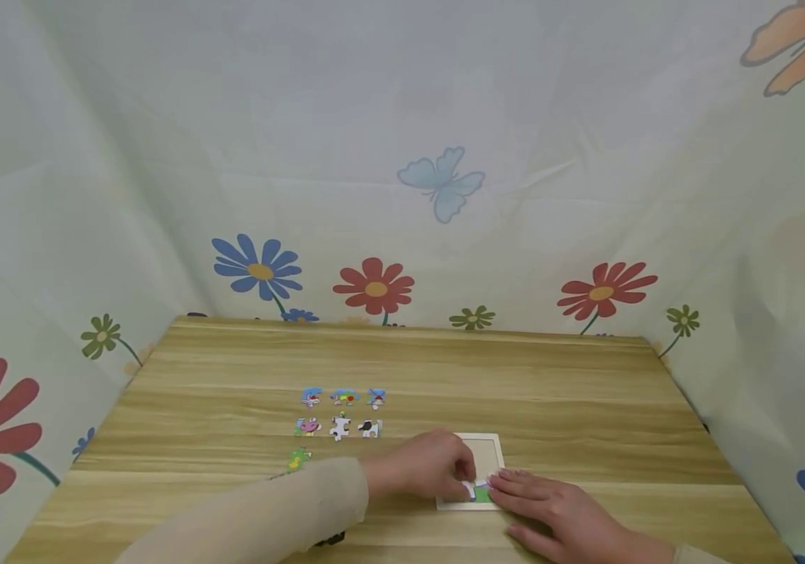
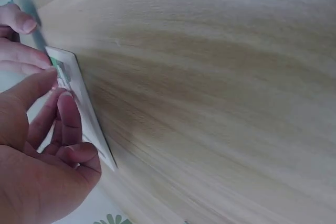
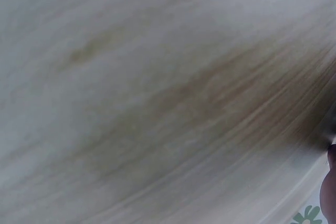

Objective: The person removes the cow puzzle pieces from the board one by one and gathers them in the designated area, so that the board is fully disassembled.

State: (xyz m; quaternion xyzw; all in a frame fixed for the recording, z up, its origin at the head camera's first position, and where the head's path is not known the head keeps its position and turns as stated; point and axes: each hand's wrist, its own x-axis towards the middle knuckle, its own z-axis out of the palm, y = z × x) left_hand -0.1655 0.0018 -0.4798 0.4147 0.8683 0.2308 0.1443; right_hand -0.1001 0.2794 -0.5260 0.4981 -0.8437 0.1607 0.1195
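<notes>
A light wooden puzzle tray (image 1: 469, 507) lies near the front of the table, right of centre. My left hand (image 1: 438, 464) reaches over its left side, thumb and fingers pinching a small puzzle piece (image 2: 62, 77) at the tray's near part. A green piece (image 1: 483, 494) sits beside it in the near right corner. My right hand (image 1: 561, 507) rests with straight fingers on the tray's right rim. At the right wrist view's edge only part of a finger (image 3: 329, 187) shows. The left fingers partly hide the pinched piece.
Left of the tray lie loose pieces in rows: blue-topped ones (image 1: 344, 396) at the back, a white one (image 1: 340, 427) in the middle row, and a green-yellow one (image 1: 298, 459) close to my left sleeve (image 1: 332, 493). A flowered cloth (image 1: 515, 258) hangs behind the wooden table (image 1: 550, 392).
</notes>
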